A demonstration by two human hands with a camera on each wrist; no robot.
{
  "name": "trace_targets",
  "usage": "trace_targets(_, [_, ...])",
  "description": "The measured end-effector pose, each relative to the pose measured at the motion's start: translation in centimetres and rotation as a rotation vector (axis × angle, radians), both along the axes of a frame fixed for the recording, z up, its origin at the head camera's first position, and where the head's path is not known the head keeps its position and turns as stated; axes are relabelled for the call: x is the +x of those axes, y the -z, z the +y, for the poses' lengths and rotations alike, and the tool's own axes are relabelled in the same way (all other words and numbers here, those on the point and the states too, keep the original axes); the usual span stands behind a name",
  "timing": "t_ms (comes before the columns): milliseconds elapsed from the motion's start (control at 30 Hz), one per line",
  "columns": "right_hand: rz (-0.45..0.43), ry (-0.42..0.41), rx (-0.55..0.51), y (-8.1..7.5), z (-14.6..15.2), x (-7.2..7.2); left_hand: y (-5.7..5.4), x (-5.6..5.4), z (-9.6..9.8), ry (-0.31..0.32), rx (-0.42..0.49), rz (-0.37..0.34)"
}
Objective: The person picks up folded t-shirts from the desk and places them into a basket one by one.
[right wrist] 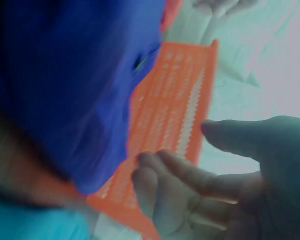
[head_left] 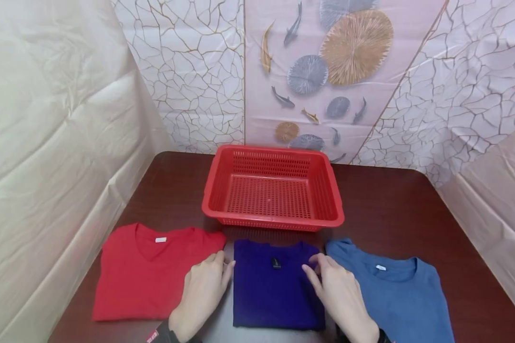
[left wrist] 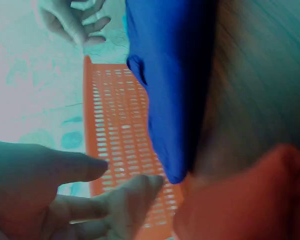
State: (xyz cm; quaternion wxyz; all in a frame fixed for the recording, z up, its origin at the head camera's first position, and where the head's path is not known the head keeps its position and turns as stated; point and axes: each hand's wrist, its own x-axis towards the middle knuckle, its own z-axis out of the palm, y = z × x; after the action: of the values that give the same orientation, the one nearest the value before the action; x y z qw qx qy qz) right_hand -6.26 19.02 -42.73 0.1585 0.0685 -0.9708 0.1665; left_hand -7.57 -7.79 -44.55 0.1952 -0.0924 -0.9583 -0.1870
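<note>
A dark purple-blue folded shirt (head_left: 274, 290) with a black neck label lies in the middle of the near table. At its left edge is my left hand (head_left: 206, 281), thumb and fingers loosely bent and parted. My right hand (head_left: 336, 286) hovers over its upper right corner, thumb and fingers apart with nothing between them. In the left wrist view, the left hand (left wrist: 90, 195) shows a gap between thumb and fingers beside the shirt (left wrist: 162, 90). The right wrist view has the right hand (right wrist: 205, 185) just off the shirt's corner.
A red plastic basket (head_left: 272, 220) with nothing in it stands behind the purple shirt. A folded red shirt (head_left: 133, 281) lies to the left, a folded blue shirt (head_left: 412, 300) to the right. Patterned cloth (head_left: 189, 71) hangs behind the brown table (head_left: 386, 205).
</note>
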Motion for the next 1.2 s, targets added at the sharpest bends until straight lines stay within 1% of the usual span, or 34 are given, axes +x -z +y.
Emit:
trace_targets(100, [-0.065,0.013,0.057,0.7,1.1,-0.5,0.8,-0.4,-0.2,0.0,-0.047,-0.048])
trace_targets(233, [-0.129,-0.016,0.133,1.8,2.1,-0.8,1.8,-0.7,-0.1,0.003,-0.092,-0.103])
trace_targets(333, [-0.165,-0.021,0.153,2.4,2.3,-1.0,2.1,-0.9,0.2,0.009,-0.095,-0.112])
trace_targets(467, [-0.211,-0.015,0.156,2.8,2.3,-1.1,2.1,-1.1,0.6,0.039,-0.097,-0.104])
trace_targets(533, [-0.231,-0.029,0.148,2.8,2.3,-1.3,2.0,-1.2,0.8,0.066,-0.083,-0.119])
trace_targets(600, [-0.259,-0.051,0.11,2.7,2.2,-1.5,2.0,-1.3,1.0,0.1,-0.049,-0.145])
trace_targets(633, [-0.291,-0.061,0.074,2.6,2.2,-1.6,2.0,-1.3,1.1,0.122,-0.023,-0.164])
trace_targets(667, [-0.333,-0.067,0.025,2.6,2.2,-1.7,2.0,-1.4,1.2,0.143,0.009,-0.187])
trace_targets(767, [-0.467,-0.064,-0.155,2.4,2.4,-2.1,1.9,-1.7,1.3,0.203,0.132,-0.29])
trace_targets(867, [-0.573,-0.075,-0.324,2.5,2.8,-2.4,1.7,-2.0,1.3,0.246,0.297,-0.44])
trace_targets(900, [-0.614,-0.094,-0.389,2.5,3.0,-2.6,1.6,-2.1,1.3,0.259,0.363,-0.495])
trace_targets(967, [-0.707,-0.153,-0.549,2.5,3.4,-2.7,1.5,-2.3,1.1,0.299,0.537,-0.622])
trace_targets(1033, [-0.824,-0.203,-0.724,2.5,3.7,-2.9,1.5,-2.5,1.0,0.332,0.709,-0.744])
trace_targets(1100, [-0.937,-0.228,-0.884,2.6,3.9,-3.1,1.7,-2.6,0.9,0.35,0.868,-0.862])
trace_targets(1133, [-0.976,-0.24,-0.946,2.7,3.9,-3.1,1.8,-2.7,0.9,0.357,0.937,-0.918])
trace_targets(1200, [-1.032,-0.24,-1.026,3.0,3.7,-3.2,2.0,-2.9,0.8,0.363,1.031,-1.005])
